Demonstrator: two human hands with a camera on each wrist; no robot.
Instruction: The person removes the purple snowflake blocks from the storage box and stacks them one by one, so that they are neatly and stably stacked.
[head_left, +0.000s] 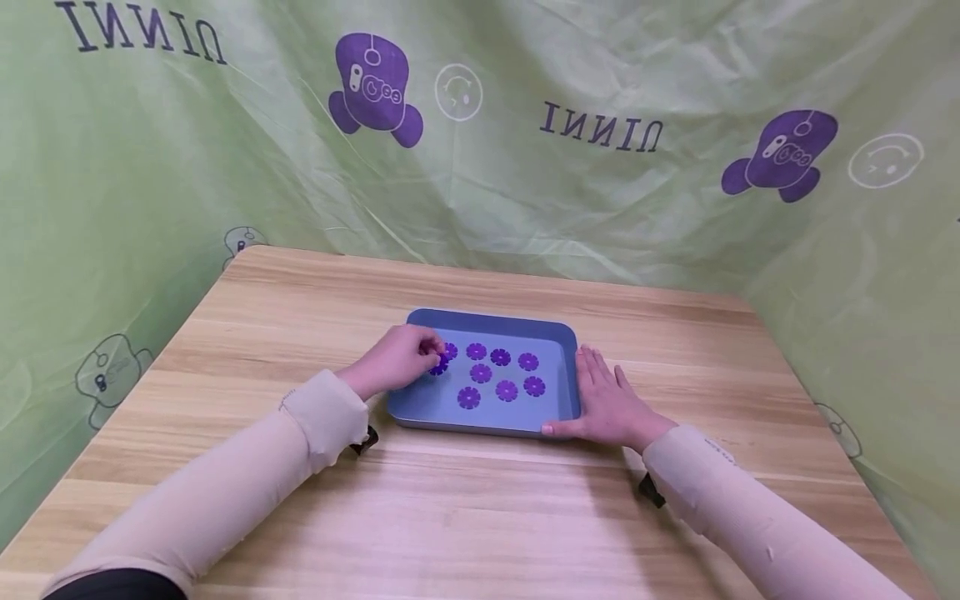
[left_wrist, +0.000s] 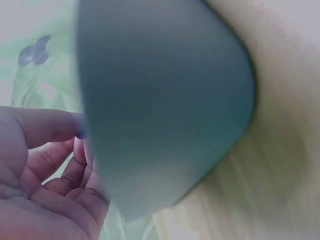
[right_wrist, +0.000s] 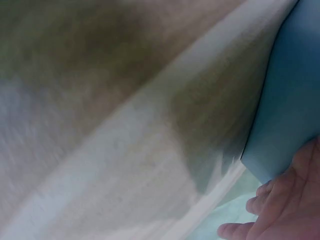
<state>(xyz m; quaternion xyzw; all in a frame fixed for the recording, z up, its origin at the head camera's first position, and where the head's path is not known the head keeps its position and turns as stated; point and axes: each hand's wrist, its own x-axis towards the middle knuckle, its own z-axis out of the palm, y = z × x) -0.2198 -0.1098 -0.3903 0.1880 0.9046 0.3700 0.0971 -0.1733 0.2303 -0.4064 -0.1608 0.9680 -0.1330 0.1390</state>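
A blue rectangular tray (head_left: 468, 423) holds several flat purple flower-shaped discs with notched edges. Thumb and fingers of my left hand (head_left: 405, 358) pinch a dark purple notched disc (head_left: 438, 366) over the tray's left part. In the left wrist view the tray's wall (left_wrist: 165, 110) hides most of that disc; a purple bit shows by the thumb of the hand (left_wrist: 47, 170). At the tray's right end my right hand (head_left: 603, 404) rests with fingers extended along the side and thumb at the front rim. The right wrist view shows this hand (right_wrist: 292, 200) against the tray wall (right_wrist: 292, 100).
Loose discs such as one at the front (head_left: 468, 397) and one at the right (head_left: 534, 386) lie spread over the tray's floor. The tray stands on a wood-grain table (head_left: 465, 508). A green printed cloth (head_left: 510, 192) hangs behind and at both sides.
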